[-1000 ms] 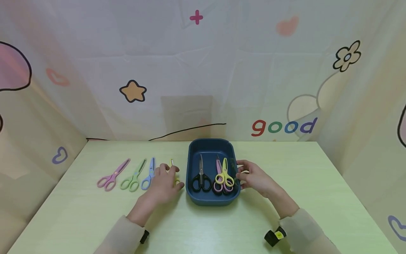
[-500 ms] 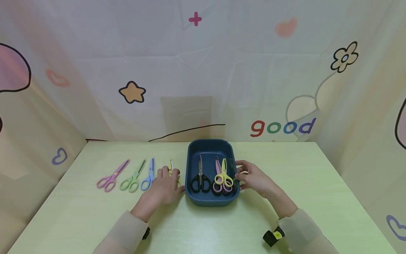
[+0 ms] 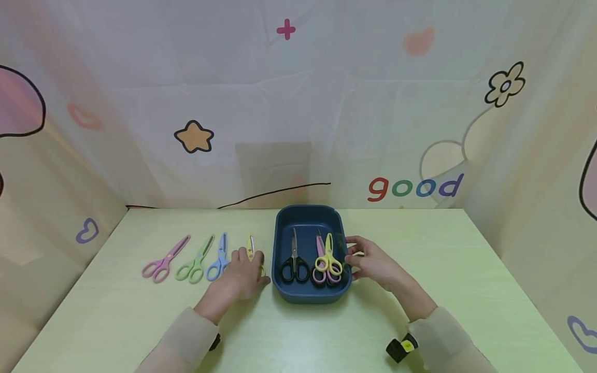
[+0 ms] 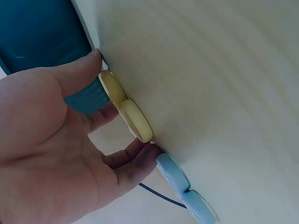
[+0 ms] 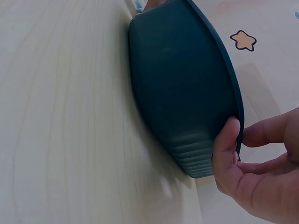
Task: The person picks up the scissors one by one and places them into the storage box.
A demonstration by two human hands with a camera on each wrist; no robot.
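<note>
Yellow scissors (image 3: pixel 250 245) lie on the pale green table (image 3: pixel 443 259) just left of a dark blue tray (image 3: pixel 308 215). My left hand (image 3: pixel 254 264) covers their handles. In the left wrist view the thumb and fingers of the left hand (image 4: pixel 122 106) pinch the yellow scissors' handles (image 4: pixel 135 121) beside the tray's wall (image 4: pixel 42 32). My right hand (image 3: pixel 351 254) grips the tray's right rim; the right wrist view shows the right hand (image 5: pixel 240 133) with its thumb on the tray's outer wall (image 5: pixel 177 84). Inside the tray lie black scissors (image 3: pixel 295 263), pink scissors (image 3: pixel 319 247) and a second yellow pair (image 3: pixel 329 255).
Left of my left hand, blue scissors (image 3: pixel 219 256), green scissors (image 3: pixel 198 259) and pink scissors (image 3: pixel 165 257) lie in a row, blades pointing away from me. The blue scissors' handles (image 4: pixel 180 179) sit close to my left fingers. A patterned cloth wall (image 3: pixel 298 103) closes the table's back and sides.
My left hand has drawn slightly back and left over the yellow scissors' handles, and more of the blade shows. The right hand and tray have barely moved.
</note>
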